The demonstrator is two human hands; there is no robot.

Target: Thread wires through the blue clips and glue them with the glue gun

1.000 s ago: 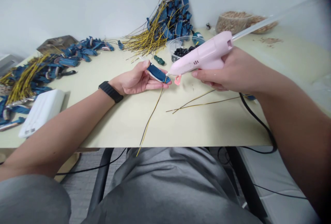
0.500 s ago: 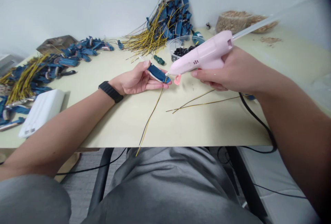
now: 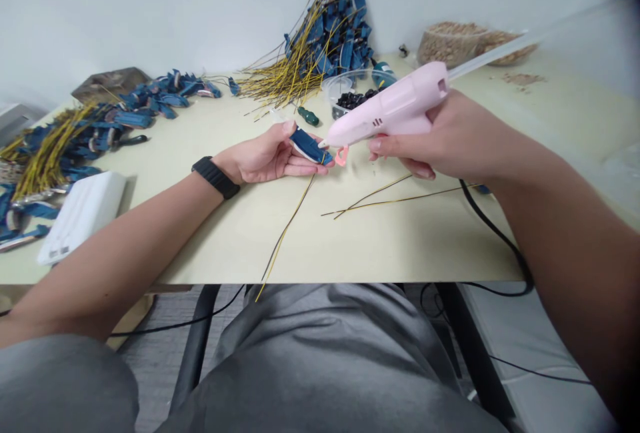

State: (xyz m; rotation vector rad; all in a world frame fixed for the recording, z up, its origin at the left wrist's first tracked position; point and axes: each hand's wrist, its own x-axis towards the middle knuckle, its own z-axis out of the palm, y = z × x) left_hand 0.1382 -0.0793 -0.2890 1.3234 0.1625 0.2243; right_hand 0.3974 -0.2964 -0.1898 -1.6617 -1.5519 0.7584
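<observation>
Left hand (image 3: 260, 159): palm up, fingers lightly curled, cradling blue piece (image 3: 309, 147), seemingly light and stiff, best held by its edges; thin wires (image 3: 287, 233) trail limply below the hand. Right hand (image 3: 425, 139): closed round pink glue gun (image 3: 385, 113), nozzle just beside the piece.

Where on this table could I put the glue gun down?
The open tabletop between your left forearm and the loose yellow-and-black wires has room. So does the stretch right of the pink glue gun, below the bowl of tan material. It's crowded at far left, with blue wired parts, and back centre, with a heaped pile.
</observation>
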